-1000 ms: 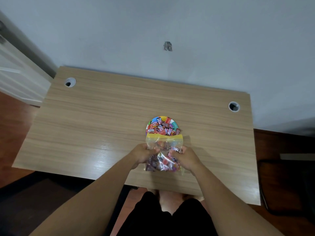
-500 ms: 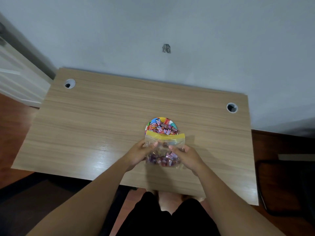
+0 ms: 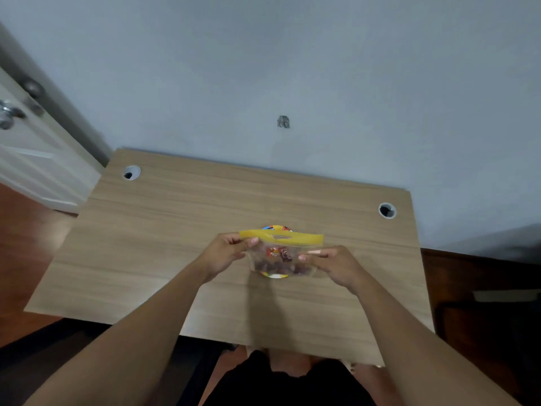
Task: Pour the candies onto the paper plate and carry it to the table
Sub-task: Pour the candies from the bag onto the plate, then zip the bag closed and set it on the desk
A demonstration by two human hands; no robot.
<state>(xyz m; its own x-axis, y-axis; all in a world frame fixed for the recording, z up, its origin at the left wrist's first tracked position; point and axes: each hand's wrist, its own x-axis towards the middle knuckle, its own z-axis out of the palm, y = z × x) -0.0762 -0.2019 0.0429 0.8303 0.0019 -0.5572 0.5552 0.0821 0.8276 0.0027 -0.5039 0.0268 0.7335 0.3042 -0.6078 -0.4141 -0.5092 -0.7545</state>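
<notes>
A: So we've got the zip bag (image 3: 281, 253) up in both hands, held over the paper plate (image 3: 275, 276). Clear plastic, yellow strip along the top with a cut-out handle slot. The picture's blurry, but a few wrapped candies (image 3: 279, 254) show through the plastic, either in the bag or on the plate behind it, we can't tell which.

B: Where's the plate exactly?

A: On the wooden desk (image 3: 175, 244), right behind the bag. We only see slivers of its colourful rim, one above the yellow strip and one under the bag's bottom edge.

B: And the hands?

A: Our left hand (image 3: 225, 249) is pinching the bag's upper left corner, just under the yellow strip. Our right hand (image 3: 330, 263) is closed on the right side of the bag, lower down, fingers curled onto the plastic. So both are gripping the bag.

B: Anything else around?

A: Two round cable holes in the desk, one at the far left corner (image 3: 131, 172) and one at the far right (image 3: 387, 210). Grey wall behind with a small dark mark (image 3: 283, 121), and a white door (image 3: 32, 159) with a metal knob (image 3: 7, 114) off to the left.
</notes>
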